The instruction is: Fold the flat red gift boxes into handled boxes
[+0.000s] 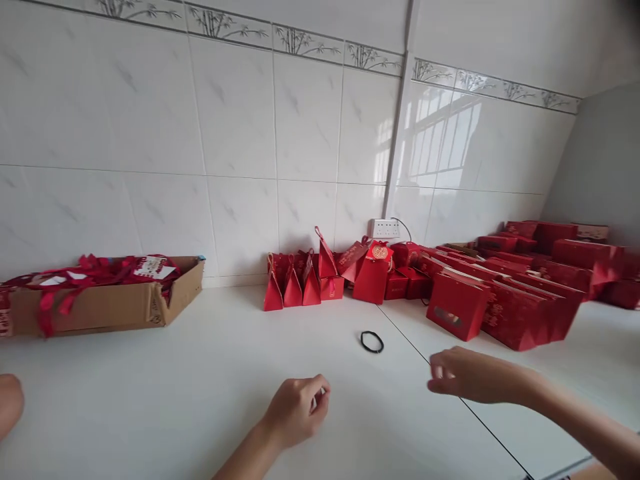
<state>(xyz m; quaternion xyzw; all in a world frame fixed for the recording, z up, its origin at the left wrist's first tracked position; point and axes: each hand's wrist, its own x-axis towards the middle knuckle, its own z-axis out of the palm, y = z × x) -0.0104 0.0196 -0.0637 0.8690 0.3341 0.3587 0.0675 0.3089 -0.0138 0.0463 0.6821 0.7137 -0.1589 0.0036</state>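
My left hand (299, 410) is above the white table surface (165, 407) at the lower middle. Its fingers curl toward the thumb and nothing shows in them. To the right, my right hand (453, 375) also has its fingers curled in, with no object visible in it. A thin black ring-shaped band (372, 342) lies flat on the table between and beyond the hands, touched by neither. Nearest to my right hand is a red gift bag (456, 307) with a small oval cut-out, standing upright at the front of a group of red bags.
At left stands an open cardboard box (100, 310) full of red ribboned pieces and tags. Small red gift boxes (303, 283) are lined along the tiled wall, below a white power socket (384, 229). Many red bags (530, 310) crowd the right. Part of someone's limb (9, 405) shows at far left.
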